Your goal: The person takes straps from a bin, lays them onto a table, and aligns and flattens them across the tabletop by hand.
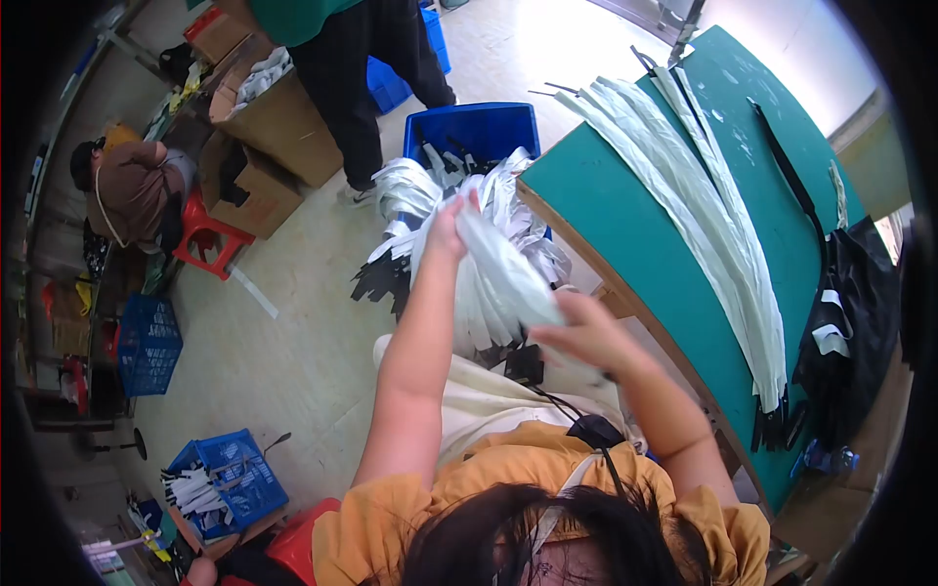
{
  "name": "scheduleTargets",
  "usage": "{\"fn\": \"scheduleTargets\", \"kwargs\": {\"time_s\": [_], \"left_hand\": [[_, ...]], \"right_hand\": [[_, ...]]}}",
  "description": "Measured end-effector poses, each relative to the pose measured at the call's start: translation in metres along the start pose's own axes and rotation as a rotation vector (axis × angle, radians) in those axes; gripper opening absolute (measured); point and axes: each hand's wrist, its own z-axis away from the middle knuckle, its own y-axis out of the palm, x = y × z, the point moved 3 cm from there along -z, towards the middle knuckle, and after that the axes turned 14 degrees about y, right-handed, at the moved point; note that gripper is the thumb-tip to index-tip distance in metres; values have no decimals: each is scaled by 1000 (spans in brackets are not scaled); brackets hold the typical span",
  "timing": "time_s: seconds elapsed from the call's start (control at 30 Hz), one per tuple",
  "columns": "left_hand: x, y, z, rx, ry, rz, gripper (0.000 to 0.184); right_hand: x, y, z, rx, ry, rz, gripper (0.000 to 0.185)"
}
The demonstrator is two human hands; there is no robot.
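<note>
Above the heap of glossy white strips (405, 184) at the blue plastic bin (469, 119), a long, glossy white bundle of thin material (503, 266) extends diagonally, its long axis running from far left to near right. The left hand (449, 227) is closed around the far end. The right hand (591, 334), nearer the green-topped bench (596, 186), is at the near end, fingers extended; blur obscures whether it grips. The bundle lies forward-left of the right hand.

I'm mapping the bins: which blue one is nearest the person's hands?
The blue bin beside the green table, white strips spilling over its rim; the others stand farther off.
</note>
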Motion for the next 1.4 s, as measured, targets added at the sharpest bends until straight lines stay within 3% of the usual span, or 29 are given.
{"fn": "scheduleTargets", "kwargs": {"time_s": [0.1,0.13,0.17,0.2,0.23,0.27,0.3,0.37,0.43,0.53,0.6,0.67,0.7,0.73,0.77,0.83,0.9,0.93,0.97,1.0,1.1,1.27,1.4], "left_hand": [[-2,87,-24,169,164,-54,27],[2,123,-27,279,215,-119,28],[9,158,-26,389,268,-180,28],[21,197,-13,509,277,-213,29],[34,234,1,629,284,-245,31],[50,262,12,701,264,-365,31],[67,280,17,773,243,-486,32],[103,281,-9,594,156,-780,43],[108,256,-18,462,213,-1053,35],[80,173,-41,313,662,-907,27],[33,92,-35,299,988,-934,25],[-13,-23,-29,11,1069,-1289,28],[-35,-76,-15,-102,1059,-1565,32],[-47,-102,18,-360,812,-1769,40],[-53,-143,33,-448,683,-1809,46],[-48,-200,54,-579,435,-1823,63],[-26,-197,73,-436,266,-1827,85],[-9,-188,79,-440,207,-1989,88],[-2,-184,83,-421,230,-2027,87],[2,-180,85,-401,258,-2063,85],[-3,-178,80,-365,383,-2116,72],[-26,-193,68,-317,526,-2092,49],[-33,-145,75,-217,664,-2190,39]], "right_hand": [[-29,-80,73,-132,-74,-35,27],[-23,-101,109,-177,59,-270,31],[-56,-126,132,-464,-81,-313,35],[-60,-148,155,-393,-81,-278,39],[-64,-168,174,-476,61,-213,43],[-77,-184,182,-550,-29,-265,39],[-81,-199,191,-586,29,-229,36],[-100,-225,194,-582,122,-141,29],[-128,-248,184,-629,273,-134,31],[-222,-288,158,-770,415,116,35],[-245,-288,153,-899,451,411,44],[-247,-279,160,-1016,561,433,47],[-245,-273,165,-1074,614,447,48],[-229,-261,172,-1261,646,700,51],[-218,-256,172,-1443,464,784,41],[-159,-218,144,-1534,-85,229,26],[-135,-167,95,-1171,-353,-199,15],[-123,-135,67,-978,-343,-240,13],[-100,-105,48,-795,-310,164,15],[-95,-71,29,-555,-323,163,19],[-98,-4,-1,-128,-353,422,19],[-114,32,-16,-2,-249,423,19],[-112,35,-16,-35,-231,439,18]]}}
